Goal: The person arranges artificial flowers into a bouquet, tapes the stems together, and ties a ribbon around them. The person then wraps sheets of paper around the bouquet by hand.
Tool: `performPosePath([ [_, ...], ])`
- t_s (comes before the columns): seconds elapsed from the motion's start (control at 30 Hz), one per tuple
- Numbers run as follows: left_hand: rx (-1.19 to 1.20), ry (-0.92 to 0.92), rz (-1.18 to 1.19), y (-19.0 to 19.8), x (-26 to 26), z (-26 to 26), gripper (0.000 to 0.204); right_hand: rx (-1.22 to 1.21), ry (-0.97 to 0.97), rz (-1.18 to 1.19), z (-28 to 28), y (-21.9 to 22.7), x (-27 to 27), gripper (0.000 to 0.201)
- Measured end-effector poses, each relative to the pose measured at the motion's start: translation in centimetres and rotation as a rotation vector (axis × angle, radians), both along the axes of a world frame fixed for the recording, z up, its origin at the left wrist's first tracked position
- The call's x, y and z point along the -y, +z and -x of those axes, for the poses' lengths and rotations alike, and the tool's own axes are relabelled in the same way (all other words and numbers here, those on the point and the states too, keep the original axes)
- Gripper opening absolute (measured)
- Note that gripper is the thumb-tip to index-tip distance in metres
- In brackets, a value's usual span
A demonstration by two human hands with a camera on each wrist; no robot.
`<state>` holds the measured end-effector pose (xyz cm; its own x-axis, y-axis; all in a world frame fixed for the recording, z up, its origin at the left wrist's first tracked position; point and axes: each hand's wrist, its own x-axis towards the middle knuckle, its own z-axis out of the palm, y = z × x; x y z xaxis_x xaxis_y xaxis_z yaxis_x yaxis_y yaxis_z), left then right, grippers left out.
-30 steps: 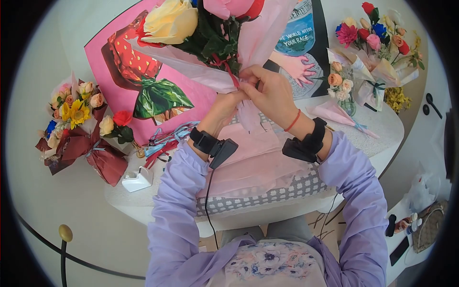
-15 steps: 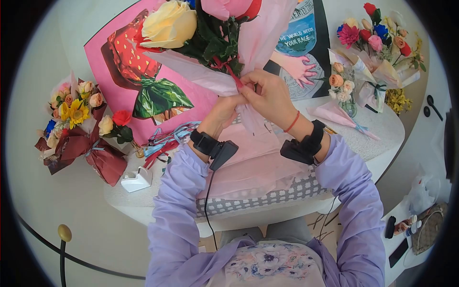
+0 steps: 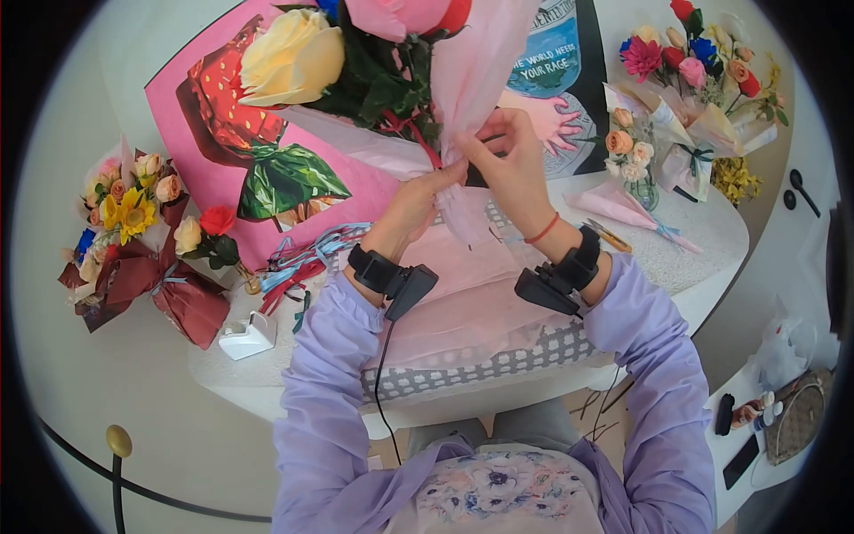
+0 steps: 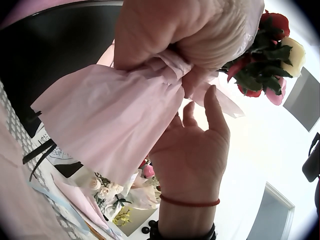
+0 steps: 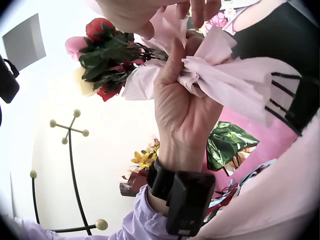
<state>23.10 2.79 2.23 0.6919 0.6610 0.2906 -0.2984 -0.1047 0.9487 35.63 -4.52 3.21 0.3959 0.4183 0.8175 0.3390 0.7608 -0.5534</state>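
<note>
In the head view, my left hand [image 3: 416, 206] grips the gathered neck of a bouquet wrapped in pink wrapping paper [image 3: 485, 53]. The right wrist view shows that thumb laid along the bunched paper [image 5: 232, 80], whose loose end flares out below. Above the grip stand a large cream rose [image 3: 294, 58], a pink rose [image 3: 391, 16] and dark green leaves. A red ribbon [image 3: 425, 142] runs down the stems to the left thumb. My right hand [image 3: 514, 165], with a red string bracelet, pinches the paper's right side just above the left hand.
Pink sheets [image 3: 471, 303] cover a patterned cloth on the table. Blue and red ribbons [image 3: 311, 258] and a white tape dispenser [image 3: 248, 335] lie left. A brown-wrapped bouquet [image 3: 133, 240] stands far left, a glass vase [image 3: 645, 191] and more flowers right. Posters lean behind.
My right hand has shifted from the red ribbon by the left thumb to the paper's right side, moving up and outward. The bouquet has moved slightly left in view.
</note>
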Motion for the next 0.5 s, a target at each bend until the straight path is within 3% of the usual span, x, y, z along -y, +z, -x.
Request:
performPosePath([
  [0.07, 0.0, -0.016, 0.007, 0.0, 0.0, 0.1, 0.033, 0.059, 0.038, -0.012, 0.3, -0.3, -0.3, 0.051],
  [0.2, 0.007, -0.027, 0.015, -0.3, 0.3, 0.3, 0.036, -0.064, 0.109, 0.003, 0.7, 0.0, -0.6, 0.054],
  [0.27, 0.008, -0.026, 0.021, -0.5, 0.2, 0.2, 0.036, -0.1, 0.366, 0.003, 0.6, 0.2, -0.8, 0.047],
  [0.5, -0.045, -0.125, -0.058, -0.9, -0.9, 0.8, 0.033, -0.078, 0.368, 0.151, 0.5, 0.0, -0.8, 0.021],
])
